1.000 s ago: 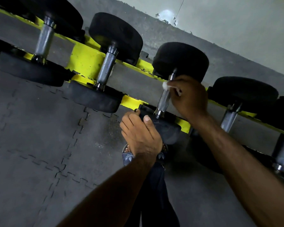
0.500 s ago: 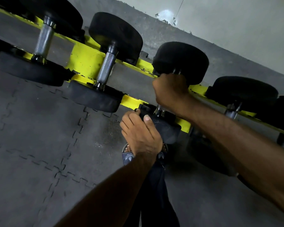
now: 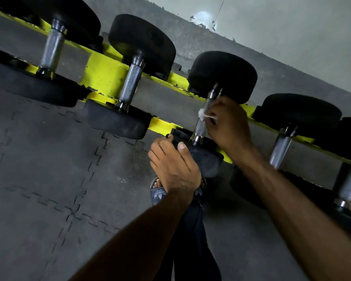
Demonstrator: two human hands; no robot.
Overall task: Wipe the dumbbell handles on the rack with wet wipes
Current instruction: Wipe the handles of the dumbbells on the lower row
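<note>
Down the dumbbell handle [image 3: 200, 128] since half a second ago, our right hand [image 3: 229, 122] now pinches the wet wipe [image 3: 202, 114] against mid-shaft; below those fingers, our left hand [image 3: 175, 169] grips the dumbbell head [image 3: 208, 159]. This handle seems underway; its neighbours, we cannot tell.

Left forearm [image 3: 130, 236] comes in bare from 6 o'clock and runs toward 1 o'clock, wrist straight. Left hand [image 3: 174, 167] sits just below centre, back toward the camera, fingers curled over the 9 o'clock edge of a dumbbell head [image 3: 207, 159], thumb [image 3: 182, 148] laid flat on top of it. Right forearm [image 3: 292, 199], also bare, enters from 4 o'clock and reaches toward 11 o'clock. Right hand [image 3: 229, 122] lies at 1 o'clock of the left, apart from it, knuckles up, fingers bunched and pinching a white wipe [image 3: 203, 114] against the handle [image 3: 200, 126] on the hand's 9 o'clock side
</note>
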